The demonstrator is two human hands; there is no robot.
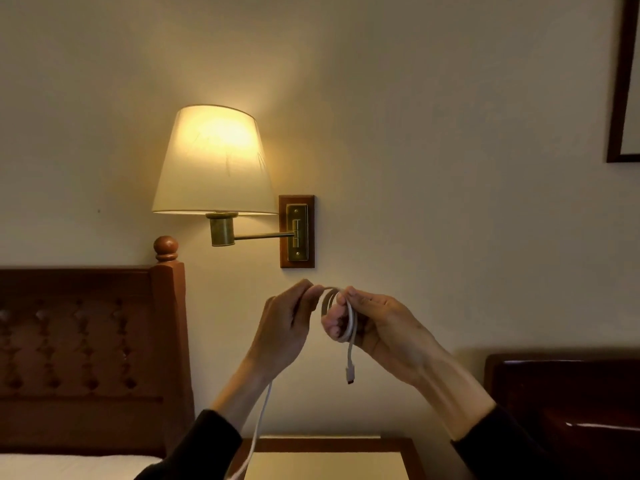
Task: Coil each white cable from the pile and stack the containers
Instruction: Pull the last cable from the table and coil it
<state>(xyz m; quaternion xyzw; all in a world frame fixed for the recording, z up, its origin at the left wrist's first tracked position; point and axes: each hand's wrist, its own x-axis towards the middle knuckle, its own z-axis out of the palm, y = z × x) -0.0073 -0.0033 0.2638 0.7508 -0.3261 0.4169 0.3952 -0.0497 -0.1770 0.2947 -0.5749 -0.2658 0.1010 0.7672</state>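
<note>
Both my hands are raised in front of the wall, close together. My right hand (377,327) has a white cable (350,327) looped in a few turns around its fingers, and a plug end hangs down below the loops. My left hand (285,327) pinches the same cable near the top of the loops. From under my left wrist the loose length of cable runs down toward the bottom edge of the view. No pile of cables and no containers are in view.
A lit wall lamp (214,164) on a brass arm hangs just above my hands. A wooden headboard (90,341) and bed stand at the left, a nightstand top (325,459) lies below, dark wooden furniture (568,403) stands at the right, and a picture frame (621,98) hangs at the upper right.
</note>
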